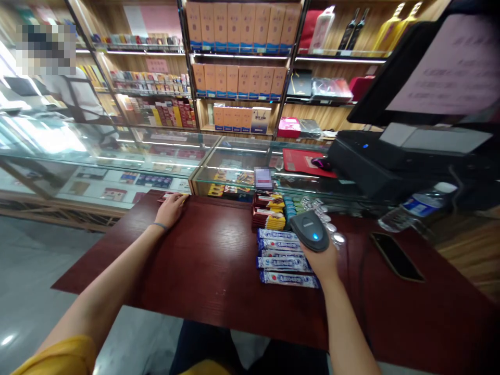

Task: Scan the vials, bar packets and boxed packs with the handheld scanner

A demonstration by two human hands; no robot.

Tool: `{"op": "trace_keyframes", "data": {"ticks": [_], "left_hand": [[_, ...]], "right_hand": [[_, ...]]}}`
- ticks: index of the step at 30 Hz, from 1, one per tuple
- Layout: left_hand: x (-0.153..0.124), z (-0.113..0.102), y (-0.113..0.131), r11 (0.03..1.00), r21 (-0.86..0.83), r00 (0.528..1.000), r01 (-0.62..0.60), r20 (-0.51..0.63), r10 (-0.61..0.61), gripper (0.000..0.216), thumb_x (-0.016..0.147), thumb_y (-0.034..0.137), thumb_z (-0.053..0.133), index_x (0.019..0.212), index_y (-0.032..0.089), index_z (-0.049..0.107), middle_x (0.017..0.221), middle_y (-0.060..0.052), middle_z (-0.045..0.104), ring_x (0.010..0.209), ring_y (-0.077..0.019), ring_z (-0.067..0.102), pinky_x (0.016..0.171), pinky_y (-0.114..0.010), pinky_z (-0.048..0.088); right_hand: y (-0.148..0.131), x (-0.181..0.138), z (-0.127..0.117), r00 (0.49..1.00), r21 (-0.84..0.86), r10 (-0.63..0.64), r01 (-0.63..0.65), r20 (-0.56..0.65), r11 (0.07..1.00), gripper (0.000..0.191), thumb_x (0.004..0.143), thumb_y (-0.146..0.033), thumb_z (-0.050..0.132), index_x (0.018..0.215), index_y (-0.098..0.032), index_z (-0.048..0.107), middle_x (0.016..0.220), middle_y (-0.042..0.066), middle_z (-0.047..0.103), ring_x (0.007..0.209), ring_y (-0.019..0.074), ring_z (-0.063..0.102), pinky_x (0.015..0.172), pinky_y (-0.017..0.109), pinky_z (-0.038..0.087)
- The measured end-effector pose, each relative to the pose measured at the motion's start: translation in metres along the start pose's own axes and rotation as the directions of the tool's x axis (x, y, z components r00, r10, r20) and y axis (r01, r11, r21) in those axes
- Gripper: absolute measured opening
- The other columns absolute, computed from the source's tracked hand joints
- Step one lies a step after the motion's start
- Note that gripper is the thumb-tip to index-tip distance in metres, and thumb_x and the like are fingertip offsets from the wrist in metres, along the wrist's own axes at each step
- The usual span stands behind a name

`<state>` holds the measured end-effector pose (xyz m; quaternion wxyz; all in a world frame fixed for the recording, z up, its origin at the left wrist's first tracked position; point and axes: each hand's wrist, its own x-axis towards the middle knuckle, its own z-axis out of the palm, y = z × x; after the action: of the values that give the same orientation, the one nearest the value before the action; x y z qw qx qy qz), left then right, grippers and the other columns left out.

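The right hand (322, 258) has its fingers wrapped round a scanner (310, 230), head pointing far over the candy bars (283, 260), which lie just left of it, long axes running left-right. The left hand (171, 208) rests far left on the worktop (211, 260), fingers together on a small pack (172, 196).

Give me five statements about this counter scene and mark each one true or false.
1. The right hand holds a barcode scanner. True.
2. The left hand holds a bottle. False: it rests on a small pack at the far edge of the wooden counter.
3. A phone lies flat on the counter, right of the scanner. True.
4. The blue-wrapped bars sit on a shelf. False: they lie on the counter below the scanner.
5. The water bottle stands upright. False: it lies on its side.
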<state>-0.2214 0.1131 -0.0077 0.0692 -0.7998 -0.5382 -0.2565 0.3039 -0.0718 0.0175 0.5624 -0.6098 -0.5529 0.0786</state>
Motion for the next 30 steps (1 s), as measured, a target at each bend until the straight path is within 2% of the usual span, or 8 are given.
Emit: {"op": "trace_keyframes", "data": {"ticks": [3,7,11,15,18,21,27,30], "left_hand": [[0.011,0.012,0.052,0.988,-0.12,0.994,-0.092,-0.073,0.084,0.047,0.098,0.021,0.044,0.142,0.02,0.06,0.132,-0.015,0.06,0.123,-0.0281,0.058,0.111,-0.045,0.047],[0.026,0.027,0.141,0.938,-0.226,0.96,-0.263,-0.152,0.233,0.047,0.098,0.017,0.044,0.143,0.021,0.059,0.135,-0.014,0.058,0.128,-0.0273,0.055,0.113,-0.047,0.047],[0.036,0.038,0.225,0.873,-0.278,0.916,-0.401,-0.133,0.379,0.052,0.095,0.011,0.047,0.144,0.023,0.058,0.143,-0.015,0.055,0.138,-0.0286,0.049,0.117,-0.05,0.045],[0.042,0.045,0.285,0.788,-0.508,0.929,-0.347,-0.072,0.363,0.046,0.093,0.011,0.053,0.134,0.027,0.066,0.146,-0.011,0.058,0.143,-0.0276,0.047,0.124,-0.053,0.035],[0.044,0.052,0.31,0.592,-0.795,0.983,-0.134,-0.032,0.179,0.038,0.085,0.011,0.066,0.117,0.03,0.075,0.136,-0.01,0.066,0.137,-0.0284,0.054,0.125,-0.05,0.03],[0.046,0.057,0.322,0.459,-0.888,0.997,-0.03,0.005,0.076,0.036,0.077,0.011,0.075,0.107,0.03,0.078,0.121,-0.012,0.073,0.128,-0.0301,0.059,0.124,-0.047,0.029],[0.04,0.053,0.327,0.678,-0.72,0.981,-0.146,-0.02,0.191,0.028,0.084,0.015,0.069,0.106,0.03,0.077,0.116,-0.013,0.075,0.119,-0.0311,0.062,0.116,-0.047,0.034],[0.029,0.044,0.322,0.704,-0.692,0.983,-0.161,-0.048,0.178,0.027,0.087,0.017,0.067,0.109,0.029,0.077,0.117,-0.012,0.075,0.117,-0.0314,0.063,0.113,-0.047,0.037]], "right_hand": [[-0.003,0.0,-0.002,1.0,0.014,0.01,-0.01,0.023,1.0,0.054,0.071,-0.039,0.08,0.119,-0.018,0.066,0.104,0.012,0.078,0.092,0.029,0.074,0.084,0.044,0.062],[-0.004,0.001,-0.003,1.0,0.037,0.018,-0.019,0.023,0.999,0.05,0.071,-0.037,0.08,0.116,-0.019,0.066,0.103,0.011,0.079,0.093,0.0288,0.074,0.086,0.044,0.061],[-0.003,0.003,-0.005,1.0,0.075,0.015,-0.016,0.009,0.997,0.051,0.071,-0.037,0.079,0.117,-0.019,0.066,0.102,0.01,0.078,0.096,0.0292,0.073,0.088,0.044,0.061],[-0.002,0.005,-0.007,0.999,0.085,0.029,-0.03,0.013,0.996,0.049,0.072,-0.036,0.078,0.116,-0.019,0.065,0.1,0.009,0.078,0.099,0.0293,0.073,0.09,0.043,0.06],[-0.004,0.007,-0.008,0.999,0.07,0.039,-0.041,0.026,0.997,0.046,0.072,-0.037,0.077,0.112,-0.02,0.064,0.097,0.009,0.078,0.1,0.0291,0.073,0.089,0.042,0.06],[-0.005,0.008,-0.009,0.998,0.045,0.047,-0.049,0.047,0.998,0.047,0.07,-0.038,0.078,0.112,-0.022,0.063,0.099,0.009,0.077,0.1,0.0295,0.073,0.087,0.041,0.06],[-0.004,0.008,-0.009,0.998,0.024,0.042,-0.044,0.047,0.999,0.053,0.071,-0.041,0.077,0.118,-0.021,0.062,0.102,0.01,0.077,0.098,0.0289,0.073,0.083,0.039,0.061],[-0.005,0.007,-0.009,0.999,0.028,0.041,-0.042,0.027,0.999,0.051,0.072,-0.041,0.077,0.117,-0.021,0.062,0.1,0.01,0.077,0.096,0.0289,0.073,0.082,0.039,0.061]]}}
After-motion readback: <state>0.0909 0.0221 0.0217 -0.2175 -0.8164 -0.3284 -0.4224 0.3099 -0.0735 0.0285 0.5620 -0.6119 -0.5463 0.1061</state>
